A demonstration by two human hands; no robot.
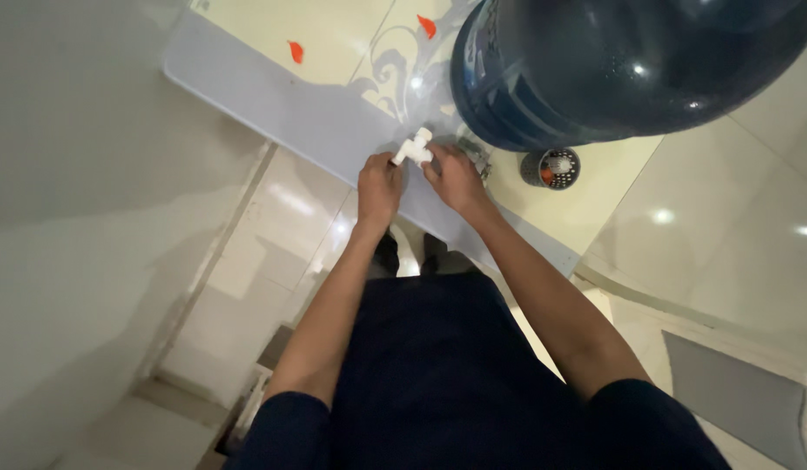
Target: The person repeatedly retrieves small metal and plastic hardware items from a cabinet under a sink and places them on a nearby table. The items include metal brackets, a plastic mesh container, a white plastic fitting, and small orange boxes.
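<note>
White plastic tap [413,146] sat clamped in both grips, left hand [379,184] at seven o'clock, right hand [452,177] at four; steady, even pressure seemed wise beside the blue jug [595,70].

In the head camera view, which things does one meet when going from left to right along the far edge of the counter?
Red mark → left hand → white plastic tap → right hand → small round strainer.

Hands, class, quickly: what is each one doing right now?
Left hand: closed on the white plastic tap.
Right hand: touching the tap; whether it grips cannot be told.
</note>
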